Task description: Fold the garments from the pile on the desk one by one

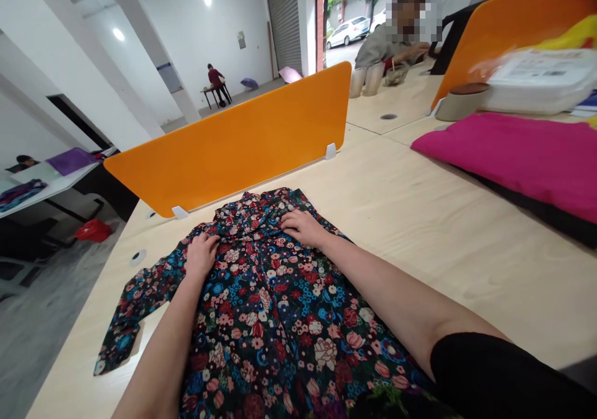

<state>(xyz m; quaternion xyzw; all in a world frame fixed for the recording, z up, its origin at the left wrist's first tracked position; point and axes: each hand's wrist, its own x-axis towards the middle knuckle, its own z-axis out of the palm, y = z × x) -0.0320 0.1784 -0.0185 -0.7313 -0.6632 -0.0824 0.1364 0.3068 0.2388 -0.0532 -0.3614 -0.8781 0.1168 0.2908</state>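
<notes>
Touching the garment (275, 319) with left hand (201, 254) and right hand (302, 227), both loosely curled; cannot tell whether pinching any of it. Lying on the table (466, 239) by the divider (233, 145), dark with red, pink and blue flowers, rumpled between the hands, with a sleeve (149, 285) stretched out at left

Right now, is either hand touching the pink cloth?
No, the left hand and right hand are both on the flowered garment, well apart from the pink cloth.
</notes>
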